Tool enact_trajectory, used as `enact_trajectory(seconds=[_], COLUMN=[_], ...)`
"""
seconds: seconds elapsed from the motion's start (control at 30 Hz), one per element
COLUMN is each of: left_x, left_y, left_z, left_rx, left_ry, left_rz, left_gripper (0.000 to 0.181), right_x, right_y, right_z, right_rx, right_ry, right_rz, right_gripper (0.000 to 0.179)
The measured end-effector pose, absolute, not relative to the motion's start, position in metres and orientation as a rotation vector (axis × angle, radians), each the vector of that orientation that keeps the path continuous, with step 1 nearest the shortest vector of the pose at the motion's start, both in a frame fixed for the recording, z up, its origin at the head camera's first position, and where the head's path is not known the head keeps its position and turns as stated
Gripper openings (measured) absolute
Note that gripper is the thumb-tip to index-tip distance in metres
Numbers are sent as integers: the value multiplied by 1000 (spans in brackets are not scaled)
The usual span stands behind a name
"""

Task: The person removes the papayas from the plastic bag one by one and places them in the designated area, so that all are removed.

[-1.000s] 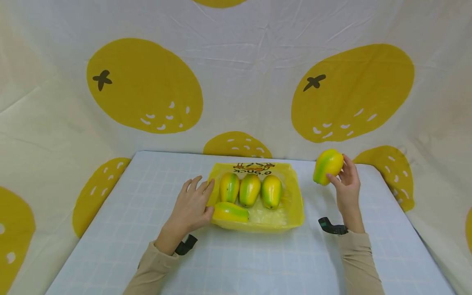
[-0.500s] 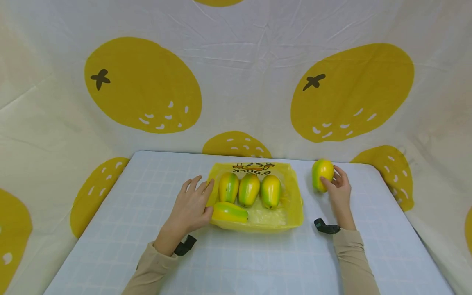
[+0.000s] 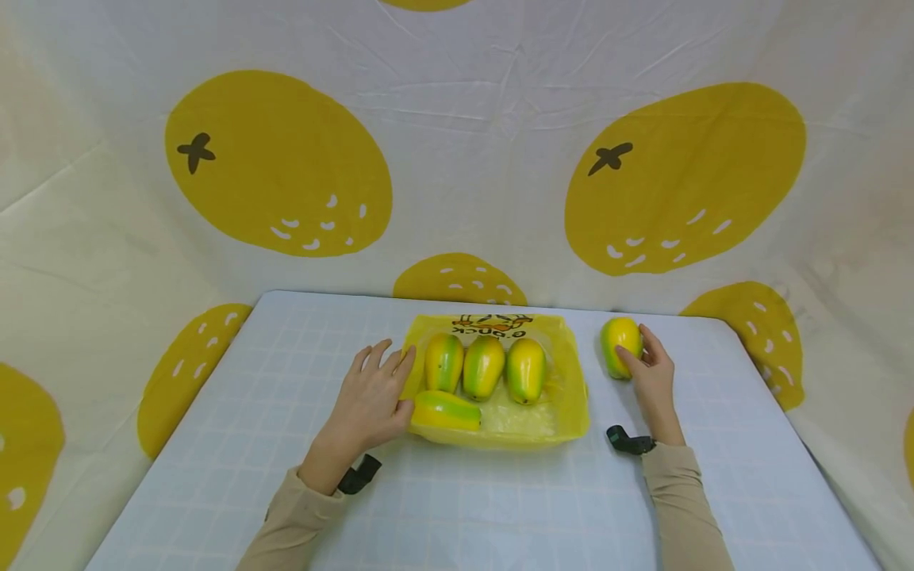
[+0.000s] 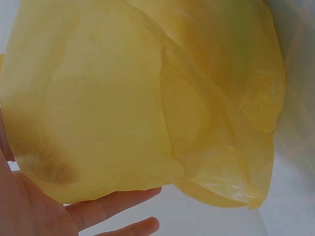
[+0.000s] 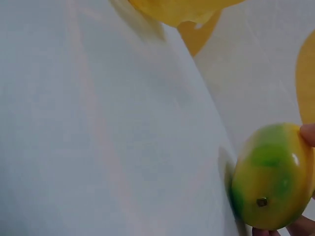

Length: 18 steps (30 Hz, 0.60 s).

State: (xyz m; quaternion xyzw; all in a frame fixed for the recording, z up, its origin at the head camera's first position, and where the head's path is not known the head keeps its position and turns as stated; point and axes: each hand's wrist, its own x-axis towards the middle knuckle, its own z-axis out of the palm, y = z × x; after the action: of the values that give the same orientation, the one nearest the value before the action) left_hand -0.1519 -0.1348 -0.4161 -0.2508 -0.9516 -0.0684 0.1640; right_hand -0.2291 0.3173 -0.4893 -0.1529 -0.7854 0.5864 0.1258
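In the head view a yellow plastic bag [image 3: 571,424] lies spread on the table with its top open. Several yellow-and-green papayas are in it: three stand in a row, including the middle papaya [image 3: 483,369], and one papaya [image 3: 446,411] lies sideways at the near left. My left hand [image 3: 367,400] touches the bag's left rim with spread fingers; the left wrist view shows fingers [image 4: 118,204] along the film's lower edge. To the bag's right, my right hand [image 3: 653,377] grips another papaya [image 3: 621,347] between thumb and fingers, low at the tabletop. The right wrist view shows this papaya's stem end.
A pale checked cloth covers the table [image 3: 493,515]. Behind and beside it hangs a white curtain [image 3: 478,182] printed with large yellow fruit. Black camera mounts [image 3: 628,440] sit at both wrists.
My right hand has lowered the papaya toward the table and drawn it slightly left, nearer the bag. The left hand, the bag and the papayas in it have stayed in place.
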Motion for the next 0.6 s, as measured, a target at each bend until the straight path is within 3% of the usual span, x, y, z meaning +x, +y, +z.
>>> enact_trajectory(seconds=[0.6], left_x=[-152], left_y=[-135], left_z=[-416], left_rx=[-724], left_ry=[-2697], left_rz=[-169], left_gripper=[61], right_x=[-232], right_y=[318], right_z=[-492], right_rx=[-484], right_ry=[-2359], right_rz=[1734], right_gripper=[76])
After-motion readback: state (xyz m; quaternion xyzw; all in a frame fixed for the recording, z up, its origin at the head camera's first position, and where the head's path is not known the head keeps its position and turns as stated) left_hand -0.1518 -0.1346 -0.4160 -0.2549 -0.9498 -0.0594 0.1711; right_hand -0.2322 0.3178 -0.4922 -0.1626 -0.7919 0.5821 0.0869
